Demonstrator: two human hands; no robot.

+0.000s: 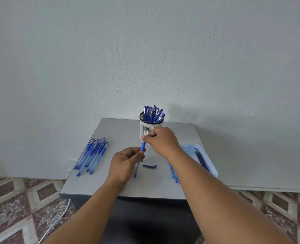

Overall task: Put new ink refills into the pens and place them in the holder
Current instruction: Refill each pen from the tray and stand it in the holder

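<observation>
Left hand [123,162] is gripping the pen [140,158] barrel; right hand [160,140] is pinching its far tip, near the holder [148,128].

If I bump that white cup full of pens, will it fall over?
Probably tips easily: the pen holder is tall and narrow, and its pens stick out above the rim, leaning right. It looks like light plastic, so it might slide first.

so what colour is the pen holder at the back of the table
White with vertical slats and a dark rim, as the head view shows: the pen holder.
</observation>
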